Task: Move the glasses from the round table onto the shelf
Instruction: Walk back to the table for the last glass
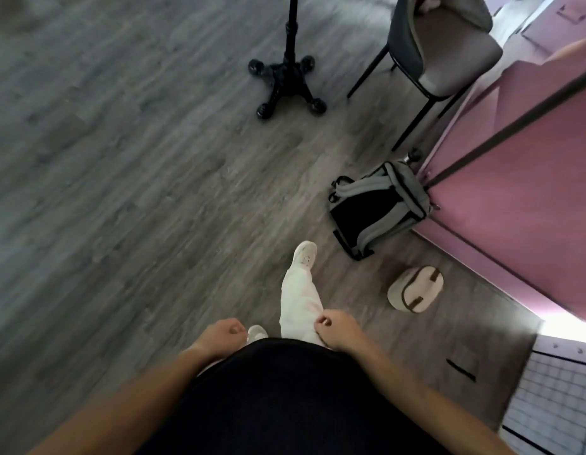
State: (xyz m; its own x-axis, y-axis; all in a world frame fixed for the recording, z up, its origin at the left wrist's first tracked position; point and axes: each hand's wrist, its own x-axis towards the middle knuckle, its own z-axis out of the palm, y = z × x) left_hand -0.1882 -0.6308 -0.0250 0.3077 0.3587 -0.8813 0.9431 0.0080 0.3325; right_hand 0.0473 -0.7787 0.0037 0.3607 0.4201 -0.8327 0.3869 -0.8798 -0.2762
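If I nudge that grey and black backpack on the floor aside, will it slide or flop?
The backpack looks soft-sided and lies flat by the pink partition, so it would likely sag if lifted by a strap. On the smooth wood-look floor it should probably slide rather than tip. Weight cannot be judged.

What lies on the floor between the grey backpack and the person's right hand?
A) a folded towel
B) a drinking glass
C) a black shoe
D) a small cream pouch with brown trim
D: a cream pouch with brown trim lies on the wood floor, below the grey backpack and up-right of the right hand.
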